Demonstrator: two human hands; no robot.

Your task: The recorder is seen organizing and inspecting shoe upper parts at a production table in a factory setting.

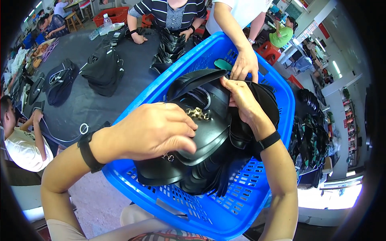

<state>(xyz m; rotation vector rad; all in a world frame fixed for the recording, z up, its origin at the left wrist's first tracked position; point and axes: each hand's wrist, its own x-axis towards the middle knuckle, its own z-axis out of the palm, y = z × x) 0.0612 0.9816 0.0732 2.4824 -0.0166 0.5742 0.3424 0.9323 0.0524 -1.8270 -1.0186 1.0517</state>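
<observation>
My right hand (246, 100) has its thumb and fingers pinched on the edge of a curved, glossy black leather-like flap (193, 83), which lies raised at the top of the pile inside a large blue plastic basket with slotted walls (241, 195). My left hand (155, 128) is over the near-left part of that pile, fingers bent and thumb pointing inward; I cannot tell whether they touch or hold anything. Beneath lies a layered stack of smooth, rounded black pieces (209, 140), with a gold-coloured metal fitting (198, 114) showing on an upper one and a smaller metal fitting (168, 157) just beside my left thumb. I have a dark band on each wrist. Beyond my right hand, a co-worker's hand (244, 66) reaches down into the basket, close to a green rounded piece (223, 64). Past the basket's left rim is a wide dark table (134, 76) with two soft black bags (105, 72), a clear plastic bottle (107, 22) and a white cord ending in a ring (83, 128). At its far side, a person in a striped top (150, 10) is next to another row of overlapping black pieces (171, 48).
</observation>
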